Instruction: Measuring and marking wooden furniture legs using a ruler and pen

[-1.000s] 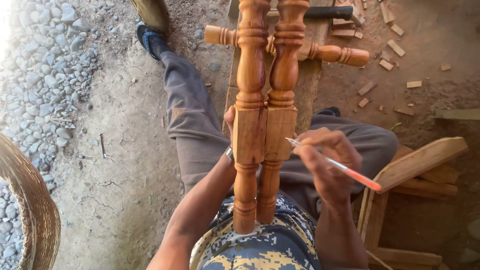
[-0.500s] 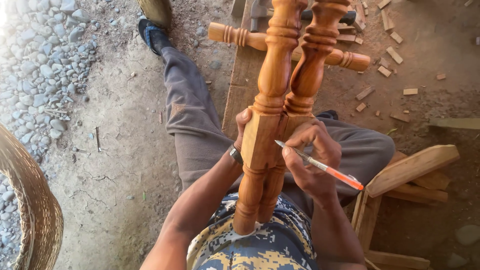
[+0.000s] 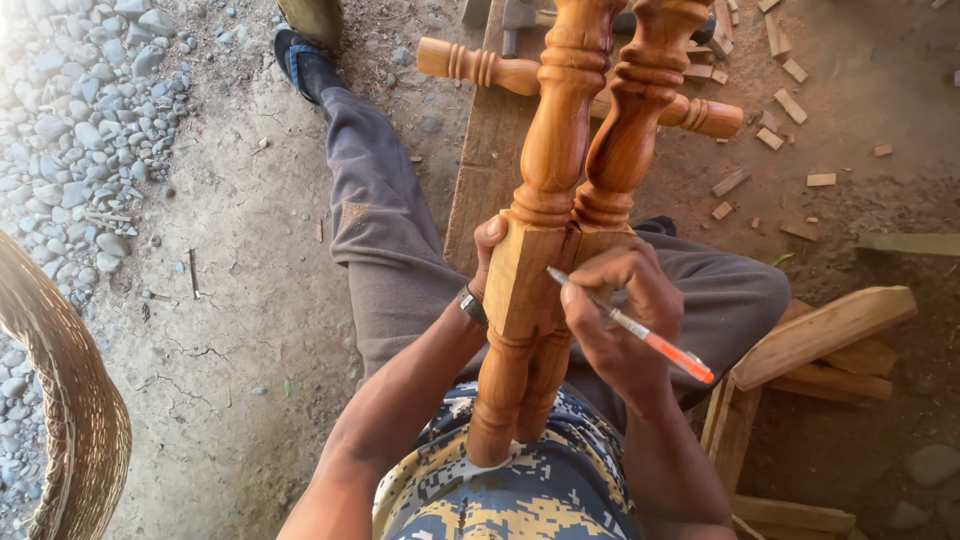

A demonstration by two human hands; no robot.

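Now the left hand [image 3: 487,262] wraps the two turned wooden legs [image 3: 545,270] held upright in the lap, while the right hand [image 3: 620,320] pinches a pen [image 3: 640,330], its tip at ten o'clock on the square block. Marking seemingly needs steady legs.

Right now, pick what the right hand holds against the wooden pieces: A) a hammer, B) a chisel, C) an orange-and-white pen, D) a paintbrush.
C: the right hand grips a slim orange-and-white pen, its tip set on the square block of the two turned wooden spindles that the left hand steadies.
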